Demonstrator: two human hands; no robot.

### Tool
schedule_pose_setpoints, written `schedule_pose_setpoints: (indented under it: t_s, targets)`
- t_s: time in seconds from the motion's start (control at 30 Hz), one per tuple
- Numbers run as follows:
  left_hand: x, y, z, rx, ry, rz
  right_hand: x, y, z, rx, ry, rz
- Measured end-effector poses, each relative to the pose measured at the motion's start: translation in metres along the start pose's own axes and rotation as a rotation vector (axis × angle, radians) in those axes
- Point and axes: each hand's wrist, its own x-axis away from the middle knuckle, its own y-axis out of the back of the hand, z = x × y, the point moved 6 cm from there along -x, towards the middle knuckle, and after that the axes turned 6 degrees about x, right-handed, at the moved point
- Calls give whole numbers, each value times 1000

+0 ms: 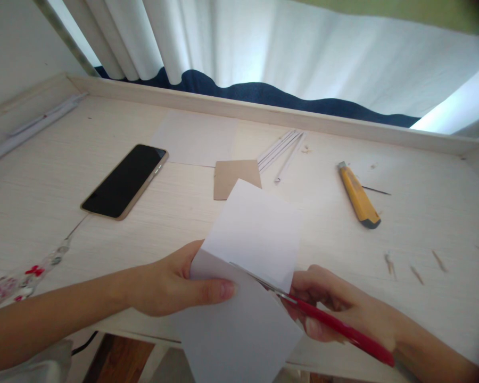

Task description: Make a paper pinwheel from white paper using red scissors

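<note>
A white sheet of paper spans the front edge of the table, pinched at its left side by my left hand, thumb on top and fingers hidden beneath. My right hand grips red-handled scissors. Their blades lie across the sheet, pointing left, with a cut running in from the right side. The upper part of the paper tilts away from the lower part along this line. Just beyond the sheet lies a square of brown cardboard.
A phone with a beaded strap lies on the left. At the back are another white sheet and thin paper strips. A yellow utility knife and several wood shavings lie on the right. A raised ledge borders the table.
</note>
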Motion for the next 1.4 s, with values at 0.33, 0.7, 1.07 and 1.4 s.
schedule_pose_setpoints:
  t_s: [0.33,0.7,1.07,1.4]
  targets:
    - [1,9,-12,-219,-306,-78,3,3,1,-19,-17,5]
    - [11,6,-43,-880,-591,-204,2,-5,-3,-214,81,96]
    - [6,4,-38,-902,-437,-31,2,-11,-17,-369,-10,191]
    - [3,3,-34,-903,-362,23,1,-13,-10,-362,-16,213]
